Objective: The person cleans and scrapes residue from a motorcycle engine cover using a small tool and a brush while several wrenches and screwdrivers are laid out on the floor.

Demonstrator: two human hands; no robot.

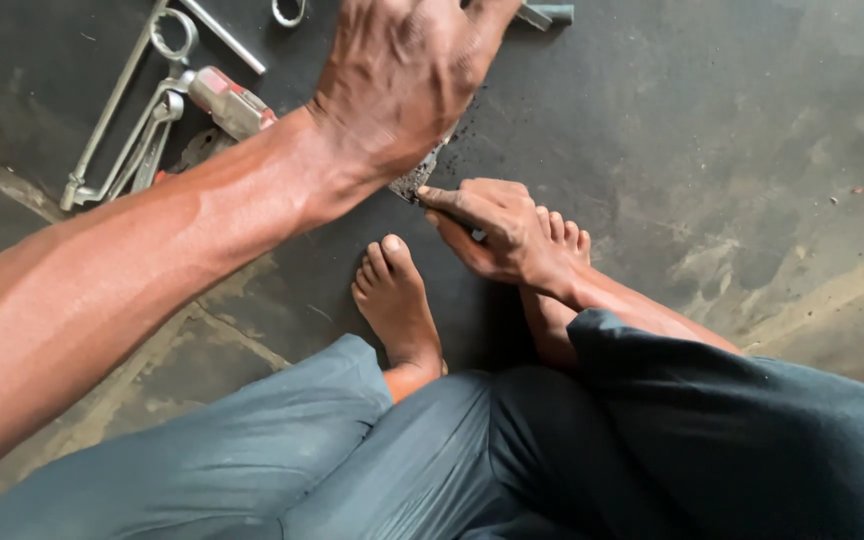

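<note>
Left hand (407, 80) closed over one end of a rough, dark, crusted metal piece (414, 180); right hand (497, 230) pinches its other end just below. Bare feet (397, 300) rest beneath the hands; spanners (137, 110) lie left on the floor (732, 130).

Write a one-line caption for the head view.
Left hand and right hand grip a gritty dark part above bare feet; spanners lie nearby.
</note>
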